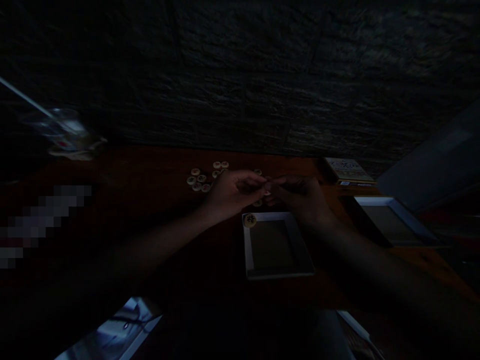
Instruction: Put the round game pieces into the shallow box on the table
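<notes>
Fingertips of the left hand (pixel 236 189) and right hand (pixel 305 197) are being pressed together, any pinched object indistinct, 1 disc (pixel 250 220) being boxed in the tray's (pixel 272 216) 11 o'clock corner, loose pieces (pixel 201 178) being left toward 10.

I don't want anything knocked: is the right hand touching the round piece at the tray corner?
Apart: the head view shows tray wall between the round piece and the right hand.

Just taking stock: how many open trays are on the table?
2: the middle tray, with a piece at its far left corner, and the right tray, nearer than the box. Darkness may hide others.
</notes>
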The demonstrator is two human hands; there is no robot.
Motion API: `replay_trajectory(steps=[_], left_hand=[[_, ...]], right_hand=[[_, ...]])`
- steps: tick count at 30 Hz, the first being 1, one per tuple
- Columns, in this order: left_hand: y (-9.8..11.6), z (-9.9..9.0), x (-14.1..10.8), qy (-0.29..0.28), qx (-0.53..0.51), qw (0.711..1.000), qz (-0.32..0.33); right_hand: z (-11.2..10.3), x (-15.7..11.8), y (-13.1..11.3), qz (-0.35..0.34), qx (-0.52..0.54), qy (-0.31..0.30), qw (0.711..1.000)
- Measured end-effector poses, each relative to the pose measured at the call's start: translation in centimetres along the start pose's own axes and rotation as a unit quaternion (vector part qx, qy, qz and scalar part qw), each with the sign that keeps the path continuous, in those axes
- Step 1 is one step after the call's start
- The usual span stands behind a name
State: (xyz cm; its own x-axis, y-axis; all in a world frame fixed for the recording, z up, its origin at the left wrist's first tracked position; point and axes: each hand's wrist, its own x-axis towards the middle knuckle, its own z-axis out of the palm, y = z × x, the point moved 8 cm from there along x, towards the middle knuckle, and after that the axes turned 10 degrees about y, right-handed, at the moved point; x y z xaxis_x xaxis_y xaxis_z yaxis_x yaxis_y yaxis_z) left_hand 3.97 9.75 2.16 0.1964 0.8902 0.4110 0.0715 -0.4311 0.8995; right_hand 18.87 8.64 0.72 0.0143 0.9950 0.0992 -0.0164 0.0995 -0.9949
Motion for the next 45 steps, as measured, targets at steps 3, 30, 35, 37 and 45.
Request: replay_trajectory(steps=[3,30,35,37,45], left_hand=[[-0.2,-0.2,0.0,0.009,0.01,1.0,-0.005],[-0.4,-0.2,0.0,0.004,-0.068,0.997,-0.024],[-0.4,-0.4,0.0,0.011,-0.055,0.998,-0.023],[-0.4,-0.5,-0.1,0.02,-0.036,0.999,-0.016],[0.4,-0.9,-0.2,0.035,-0.003,0.999,0.031]], right_hand=[[0.1,-0.1,-0.1,0.0,0.0,-0.005,1.0],[-0.1,-0.3,-0.6,-0.032,-0.006,-0.024,0.999],[0.0,-0.5,-0.9,-0.04,0.001,-0.031,0.999],[0.1,-0.5,-1.0,-0.041,-0.008,-0.029,0.999],[0.0,-0.6,-1.0,-0.042,-0.014,-0.013,0.999]])
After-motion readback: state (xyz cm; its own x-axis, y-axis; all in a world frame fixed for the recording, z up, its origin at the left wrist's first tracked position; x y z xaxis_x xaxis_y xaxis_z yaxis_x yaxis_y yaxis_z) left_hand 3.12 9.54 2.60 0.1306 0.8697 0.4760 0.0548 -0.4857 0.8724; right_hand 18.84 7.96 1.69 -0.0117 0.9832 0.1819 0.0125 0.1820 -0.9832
